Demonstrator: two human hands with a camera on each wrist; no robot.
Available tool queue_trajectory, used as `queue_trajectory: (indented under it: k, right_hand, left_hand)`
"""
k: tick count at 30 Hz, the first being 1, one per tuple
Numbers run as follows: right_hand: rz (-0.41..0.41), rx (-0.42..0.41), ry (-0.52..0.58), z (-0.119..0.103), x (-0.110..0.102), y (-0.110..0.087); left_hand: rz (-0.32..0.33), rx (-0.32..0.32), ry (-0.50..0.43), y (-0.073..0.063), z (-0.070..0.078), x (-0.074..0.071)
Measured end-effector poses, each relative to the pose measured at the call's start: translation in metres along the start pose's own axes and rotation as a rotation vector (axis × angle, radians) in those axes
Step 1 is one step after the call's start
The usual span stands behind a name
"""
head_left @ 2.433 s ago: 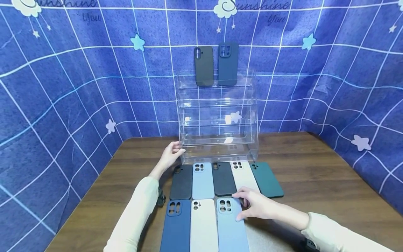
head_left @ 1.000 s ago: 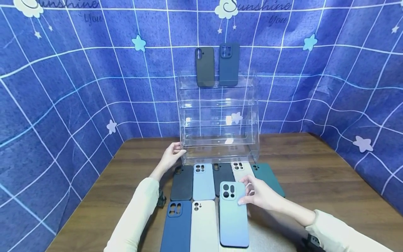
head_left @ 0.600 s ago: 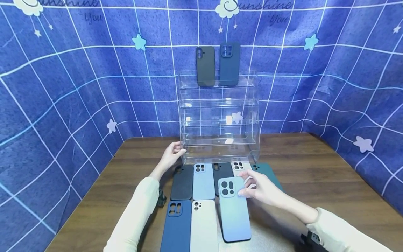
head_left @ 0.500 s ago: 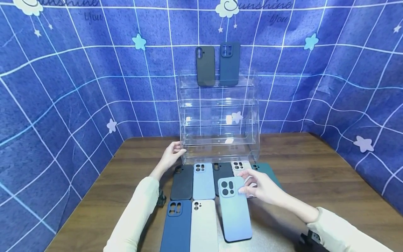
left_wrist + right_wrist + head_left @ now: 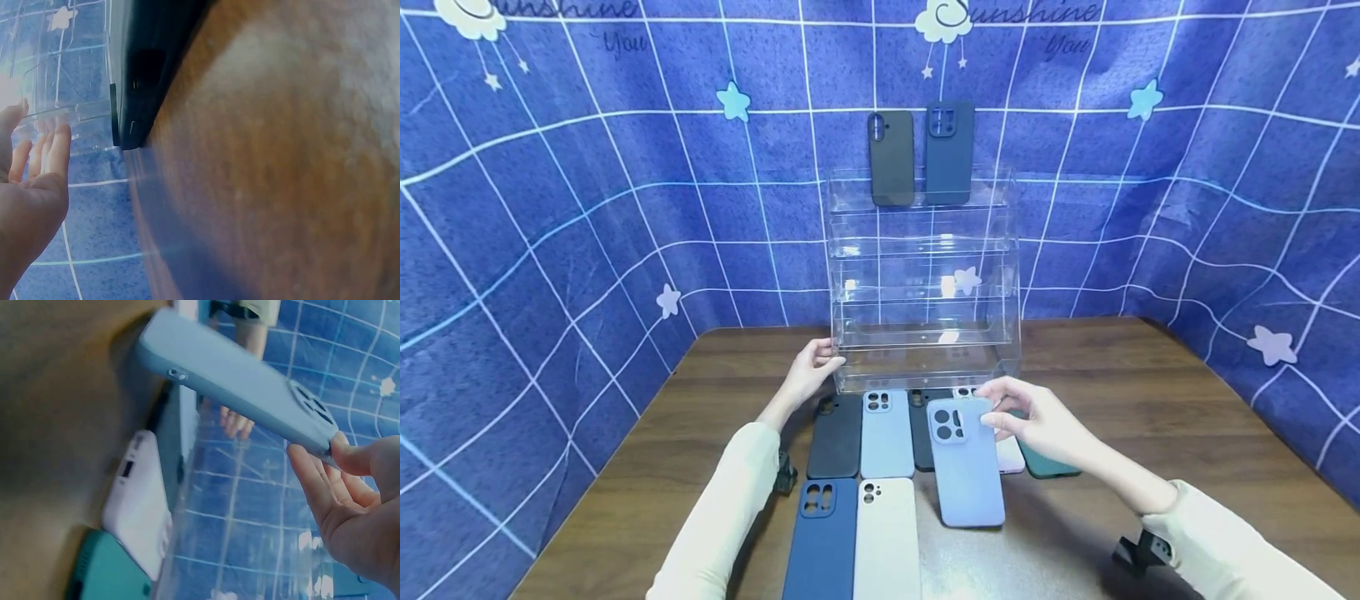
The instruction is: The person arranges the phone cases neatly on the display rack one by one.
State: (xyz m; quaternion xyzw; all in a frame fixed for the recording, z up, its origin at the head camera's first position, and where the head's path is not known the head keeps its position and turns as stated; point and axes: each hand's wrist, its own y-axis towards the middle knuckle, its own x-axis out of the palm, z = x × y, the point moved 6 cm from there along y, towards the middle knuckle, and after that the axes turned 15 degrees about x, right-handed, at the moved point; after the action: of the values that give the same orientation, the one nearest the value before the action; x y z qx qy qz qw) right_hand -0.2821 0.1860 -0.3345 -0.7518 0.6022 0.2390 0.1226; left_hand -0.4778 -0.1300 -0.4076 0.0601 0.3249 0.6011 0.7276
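Observation:
My right hand [image 5: 1037, 418] pinches a light blue phone case [image 5: 967, 467] by its upper right edge. The case hangs tilted above the table, its camera cutouts at the top; the right wrist view shows thumb and fingers at the cutout end [image 5: 250, 381]. My left hand [image 5: 805, 372] holds the lower left side of a clear acrylic tiered rack [image 5: 925, 337], thumb in front and fingers behind. On the rack's top tier stand a dark olive phone case [image 5: 892, 158] and a navy phone case [image 5: 950, 154].
Behind the held case lie a black case [image 5: 835, 437], a light blue case [image 5: 887, 437], another black case [image 5: 921, 433], a white case [image 5: 1010, 457] and a green case [image 5: 1051, 465]. Nearer are a blue case [image 5: 822, 542] and a cream case [image 5: 887, 542]. A patterned blue curtain [image 5: 587, 167] hangs behind the table [image 5: 1105, 375].
My right hand has picked the light blue case up from the front row's right end and moved it up and forward, overlapping the back row. My left hand has stayed on the rack.

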Motion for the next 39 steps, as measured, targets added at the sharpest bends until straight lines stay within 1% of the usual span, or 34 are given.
queue_trajectory:
  k: [5,9,14,16,18,23,26,32,36,39]
  right_hand:
    - [0.051,-0.029,0.002,-0.01,-0.017,0.004]
    - [0.08,-0.043,0.029,-0.019,-0.029,0.007]
    - [0.133,-0.054,0.047,-0.032,-0.045,0.013]
    - [0.158,-0.065,0.051,-0.036,-0.053,0.016]
    - [0.191,-0.088,0.054,-0.04,-0.06,0.019]
    - [0.279,-0.155,0.084,-0.048,-0.081,0.031]
    - [0.315,-0.173,0.104,-0.051,-0.093,0.039]
    - [0.362,-0.164,0.092,-0.057,-0.109,0.051]
    - [0.398,-0.163,0.11,-0.063,-0.119,0.059]
    - [0.431,-0.162,0.132,-0.069,-0.127,0.065]
  left_hand:
    - [0.004,0.002,-0.009,0.0,0.001,0.0]
    - [0.001,0.011,0.001,0.0,0.001,0.0]
    - [-0.012,0.01,-0.021,-0.007,0.027,-0.001]
    - [-0.015,-0.001,-0.029,-0.009,0.038,-0.001]
    - [-0.021,-0.004,-0.017,-0.011,0.041,-0.001]
    - [-0.033,-0.002,-0.015,-0.011,0.043,-0.002]
    - [-0.035,0.005,-0.021,-0.01,0.043,-0.003]
    - [-0.039,0.009,-0.007,-0.011,0.045,-0.003]
    - [-0.041,-0.005,-0.009,-0.011,0.044,-0.002]
    - [-0.045,-0.002,-0.012,-0.009,0.04,-0.002]
